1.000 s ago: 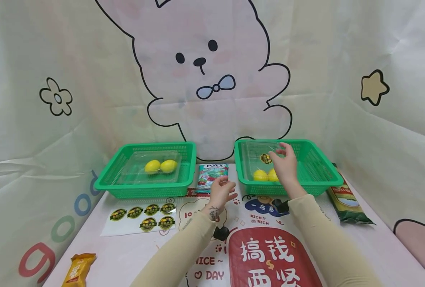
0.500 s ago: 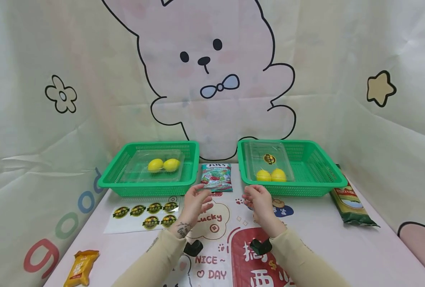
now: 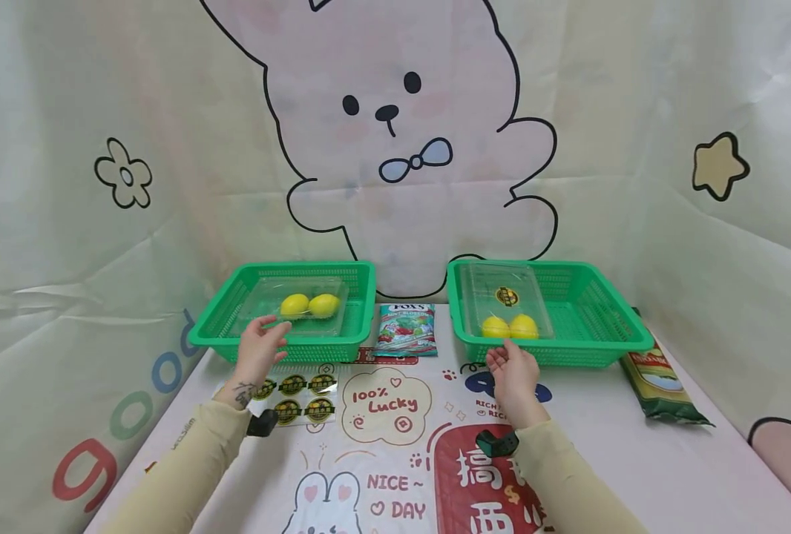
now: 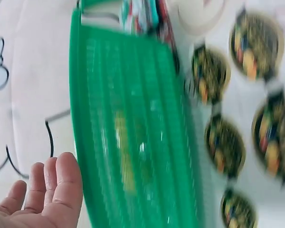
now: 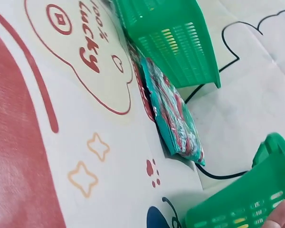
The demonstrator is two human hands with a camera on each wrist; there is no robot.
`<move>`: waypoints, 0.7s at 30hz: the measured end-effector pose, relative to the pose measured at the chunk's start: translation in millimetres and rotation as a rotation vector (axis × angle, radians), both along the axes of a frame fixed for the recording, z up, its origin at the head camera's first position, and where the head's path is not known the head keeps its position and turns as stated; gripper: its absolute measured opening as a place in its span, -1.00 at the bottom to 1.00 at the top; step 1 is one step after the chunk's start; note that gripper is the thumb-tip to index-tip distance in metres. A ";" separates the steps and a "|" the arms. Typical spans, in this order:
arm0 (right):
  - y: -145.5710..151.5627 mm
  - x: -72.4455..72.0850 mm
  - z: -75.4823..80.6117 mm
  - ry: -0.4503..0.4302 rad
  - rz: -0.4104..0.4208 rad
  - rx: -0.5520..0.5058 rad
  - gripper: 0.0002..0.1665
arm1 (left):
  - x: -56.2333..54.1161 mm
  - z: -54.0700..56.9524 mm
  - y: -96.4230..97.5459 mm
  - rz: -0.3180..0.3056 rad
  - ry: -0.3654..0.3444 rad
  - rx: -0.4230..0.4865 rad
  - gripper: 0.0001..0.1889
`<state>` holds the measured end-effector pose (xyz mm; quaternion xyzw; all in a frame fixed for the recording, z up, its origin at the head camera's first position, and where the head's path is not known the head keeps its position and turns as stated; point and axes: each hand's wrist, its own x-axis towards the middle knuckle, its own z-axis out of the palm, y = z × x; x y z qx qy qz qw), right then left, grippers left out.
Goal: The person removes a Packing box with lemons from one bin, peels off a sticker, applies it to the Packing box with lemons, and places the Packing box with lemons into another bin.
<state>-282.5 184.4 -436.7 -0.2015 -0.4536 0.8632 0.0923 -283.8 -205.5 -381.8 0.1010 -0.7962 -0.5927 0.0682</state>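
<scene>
Both hands are empty: the left hand [image 3: 258, 350], fingers loosely parted, hovers near the left green plastic basket [image 3: 295, 351]; the right hand [image 3: 517, 377], softly bent, sits before the right green plastic basket [image 3: 576, 356]. There, the lemon-filled right clear plastic box [image 3: 527, 297] wears a round black-and-gold sticker [image 3: 507, 297], seemingly done! The left clear plastic box [image 3: 267, 298] shows none, probably outstanding; the sticker sheet [image 3: 306, 398] lies nearby.

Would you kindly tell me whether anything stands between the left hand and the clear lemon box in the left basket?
Perhaps only the front rim of the left basket: the left hand overlaps it in the head view, and whether the hand reaches past is unclear. Nothing else visible blocks the clear lemon box.
</scene>
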 end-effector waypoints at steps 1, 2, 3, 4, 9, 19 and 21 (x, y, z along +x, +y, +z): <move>2.0 -1.7 -0.7 -0.001 -0.015 -0.008 -0.83 | -4.0 2.4 -8.1 0.010 -0.001 -0.038 -0.34; 3.2 -3.1 -1.0 -0.004 -0.029 -0.014 -0.84 | -7.9 4.5 -15.6 0.021 -0.005 -0.078 -0.32; 4.1 -4.0 -1.2 -0.009 -0.040 -0.020 -0.85 | -12.0 6.1 -22.9 0.033 -0.004 -0.117 -0.31; 4.5 -5.0 -1.3 -0.012 -0.051 -0.023 -0.86 | -16.2 7.4 -29.7 0.044 -0.005 -0.160 -0.30; 6.3 -6.6 -1.1 -0.024 -0.069 -0.022 -0.89 | -37.3 10.8 -55.1 0.071 -0.023 -0.321 -0.25; 7.6 -6.6 -1.9 -0.021 -0.055 -0.017 -0.89 | -61.9 3.1 -70.5 0.079 -0.087 -0.502 -0.14; 7.2 -6.6 -1.7 -0.024 -0.051 -0.008 -0.89 | -66.1 0.6 -70.1 0.084 -0.106 -0.557 -0.12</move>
